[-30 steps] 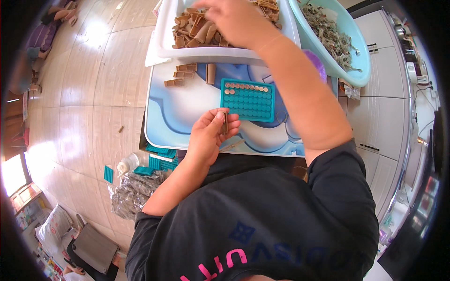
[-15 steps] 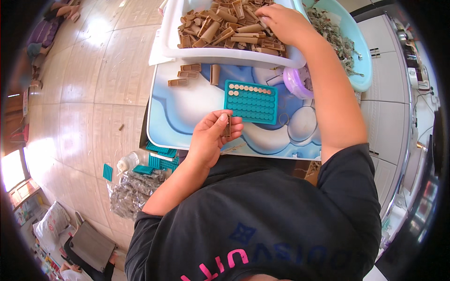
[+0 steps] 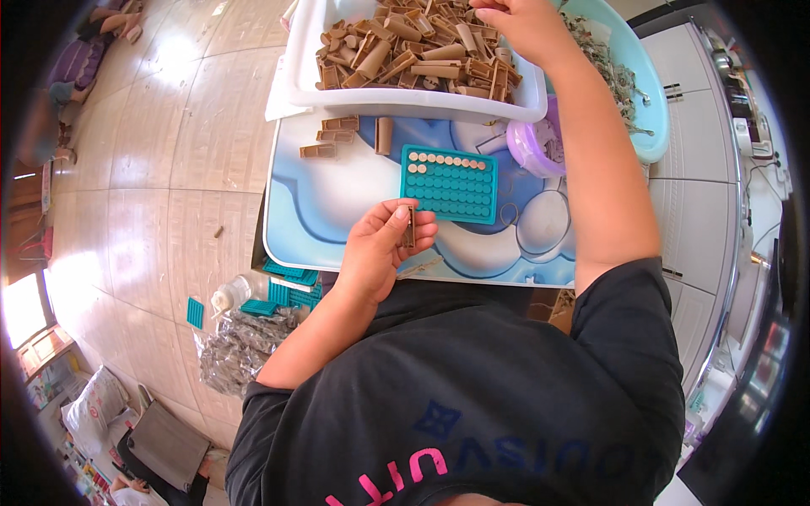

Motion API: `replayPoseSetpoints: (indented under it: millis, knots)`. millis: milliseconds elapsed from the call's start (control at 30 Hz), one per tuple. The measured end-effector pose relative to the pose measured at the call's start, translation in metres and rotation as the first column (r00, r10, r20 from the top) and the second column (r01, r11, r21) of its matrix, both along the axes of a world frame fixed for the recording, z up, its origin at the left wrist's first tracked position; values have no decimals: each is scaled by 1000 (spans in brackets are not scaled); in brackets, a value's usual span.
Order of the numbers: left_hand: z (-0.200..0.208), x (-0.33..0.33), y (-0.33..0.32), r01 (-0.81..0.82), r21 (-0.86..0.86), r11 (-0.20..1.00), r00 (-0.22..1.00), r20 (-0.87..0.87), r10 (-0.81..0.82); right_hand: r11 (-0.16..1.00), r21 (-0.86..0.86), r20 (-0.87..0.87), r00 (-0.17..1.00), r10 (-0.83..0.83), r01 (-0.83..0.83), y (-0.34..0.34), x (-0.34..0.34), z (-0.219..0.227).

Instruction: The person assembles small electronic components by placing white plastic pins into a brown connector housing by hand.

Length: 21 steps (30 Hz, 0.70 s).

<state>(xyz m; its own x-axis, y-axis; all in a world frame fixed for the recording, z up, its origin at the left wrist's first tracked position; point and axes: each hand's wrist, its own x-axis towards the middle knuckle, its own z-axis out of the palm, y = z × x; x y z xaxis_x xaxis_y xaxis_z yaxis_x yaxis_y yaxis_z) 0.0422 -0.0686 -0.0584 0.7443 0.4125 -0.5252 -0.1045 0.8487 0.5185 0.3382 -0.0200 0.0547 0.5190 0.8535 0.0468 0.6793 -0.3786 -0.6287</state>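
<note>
In my left hand, closed near the table's front edge, is a small brown plastic shell, held upright between thumb and fingers. My right hand is over the far right of a white bin, partly cut off by the top edge. Its visible thumb and finger stretch left, slightly apart, with nothing seen between them. Brown plastic shells heap up in the bin. Just beyond my left hand lies a teal tray of round cells; small pale discs sit in its far rows.
Several loose brown shells lie on the blue-and-white tabletop. A purple round container and a light-blue basin of small metal-looking parts stand to the right. On the floor at left are a clear bag and teal trays.
My right hand has moved up and away from the brown shells toward the picture's top edge. My left hand stays in place with its shell.
</note>
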Motion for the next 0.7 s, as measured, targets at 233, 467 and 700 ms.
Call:
replayPoseSetpoints:
  millis: [233, 467, 700]
  knots:
    - [0, 0, 0, -5, 23, 1000, 1000, -8, 5, 991, -129, 223, 975, 0, 30, 24, -5, -3]
    - [0, 0, 1, -13, 8, 1000, 1000, -26, 13, 978, 22, 298, 935, 193, -209, 4, 37, -17]
    - [0, 3, -1, 0, 8, 1000, 1000, -31, 0, 968, -154, 126, 968, 218, -198, 15, -12, -12]
